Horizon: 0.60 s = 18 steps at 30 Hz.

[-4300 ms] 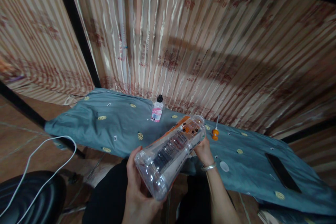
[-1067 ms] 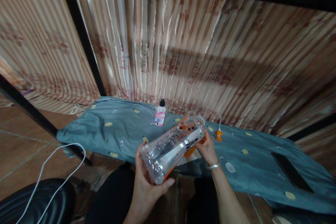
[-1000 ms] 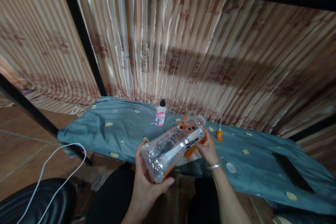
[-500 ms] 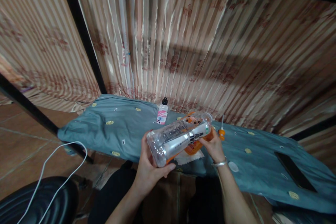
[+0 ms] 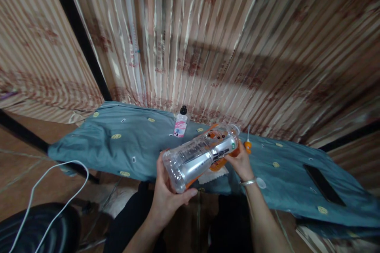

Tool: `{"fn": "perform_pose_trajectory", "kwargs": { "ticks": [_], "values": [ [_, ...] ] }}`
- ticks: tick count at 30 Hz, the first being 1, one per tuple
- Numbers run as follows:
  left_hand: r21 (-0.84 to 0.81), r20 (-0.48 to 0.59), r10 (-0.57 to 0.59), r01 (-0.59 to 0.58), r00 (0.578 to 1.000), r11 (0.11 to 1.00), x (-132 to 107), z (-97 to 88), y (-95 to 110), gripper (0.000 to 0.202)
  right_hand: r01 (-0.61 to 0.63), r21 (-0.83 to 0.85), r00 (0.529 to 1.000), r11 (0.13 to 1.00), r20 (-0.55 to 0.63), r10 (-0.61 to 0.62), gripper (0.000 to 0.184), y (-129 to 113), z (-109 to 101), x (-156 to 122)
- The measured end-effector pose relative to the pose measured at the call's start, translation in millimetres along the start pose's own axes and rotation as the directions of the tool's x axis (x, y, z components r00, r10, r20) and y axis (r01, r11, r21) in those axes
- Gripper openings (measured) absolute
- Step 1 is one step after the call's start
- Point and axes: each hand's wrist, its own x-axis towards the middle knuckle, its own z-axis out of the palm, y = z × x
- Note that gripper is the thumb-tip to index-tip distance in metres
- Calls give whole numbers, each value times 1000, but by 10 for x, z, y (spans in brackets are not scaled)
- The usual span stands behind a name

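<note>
My left hand (image 5: 168, 195) grips the base of a large clear plastic bottle (image 5: 197, 162) with a silver and orange label. My right hand (image 5: 241, 162) is closed round the end near its neck, a silver bangle on the wrist. The bottle is held tilted above the bed, neck up to the right. Nothing can be made out inside it. Beneath it lies a white piece of paper or tissue (image 5: 215, 175), partly hidden. Just right of my right wrist is a translucent round disc (image 5: 261, 183), perhaps a lid.
A small bottle (image 5: 180, 123) with pink label and black cap stands behind on the teal sheet (image 5: 136, 138). Right are an orange thing with a thin clear spout (image 5: 247, 146) and a dark phone (image 5: 324, 185). A white cable (image 5: 56, 164) loops over a black stool (image 5: 44, 229).
The view has shifted slightly, so the bed and its items sit a little further left. Both hands keep their hold on the bottle, which has barely turned.
</note>
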Motion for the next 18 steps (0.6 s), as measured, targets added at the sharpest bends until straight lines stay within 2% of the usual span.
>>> {"fn": "perform_pose_trajectory", "kwargs": {
  "ticks": [6, 13, 15, 18],
  "values": [
    [8, 9, 11, -11, 1000, 1000, -10, 16, -61, 123, -4, 8, 1000, 1000, -5, 4, 59, -19, -20, -17],
    [12, 19, 119, -119, 993, 993, 55, -12, -149, 121, -8, -19, 1000, 1000, -15, 8, 62, -35, -18, -13],
    [41, 21, 153, -154, 988, 987, 48, -2, -142, 120, -3, -11, 1000, 1000, -17, 3, 63, -38, -13, -13],
    [63, 2, 140, -140, 990, 988, -3, 51, -93, 117, 2, 2, 1000, 1000, -8, -2, 62, -26, -14, -9]
  ]
}}
